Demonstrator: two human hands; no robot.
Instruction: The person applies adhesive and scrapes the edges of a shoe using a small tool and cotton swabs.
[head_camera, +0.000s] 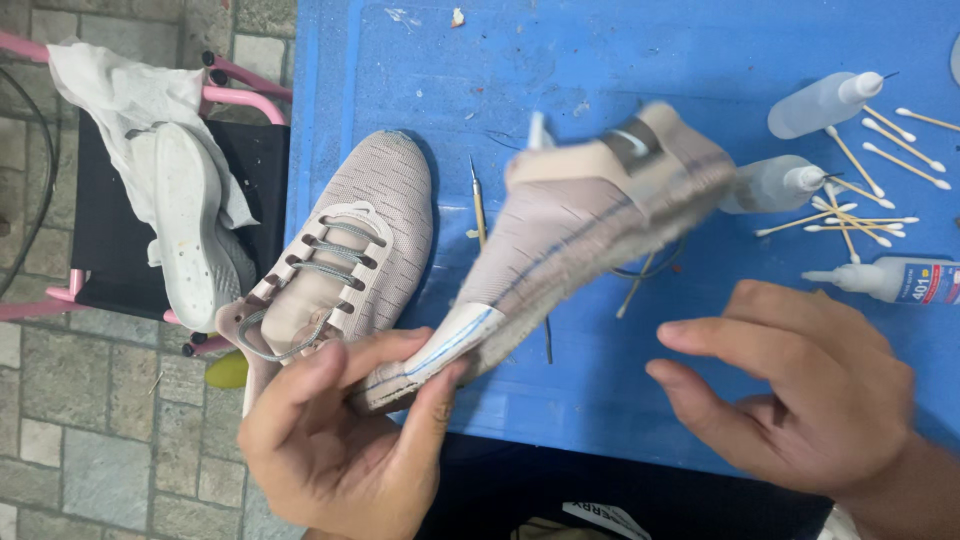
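1. Our left hand (330, 430) pinches one end of a beige shoe upper (570, 235) with no sole, held tilted over the blue table (600, 400); the far end is blurred.
2. Our right hand (800, 390) hangs open just right of it, holding nothing.
3. A one-ended pinch could let the upper sag or slip onto the awl (479, 205) beneath.
4. Its far end swings close to the glue bottles (790, 185) and cotton swabs (860, 215) beyond our right hand; we could knock them.
5. The laced shoe (345, 250) lies just above our left hand.
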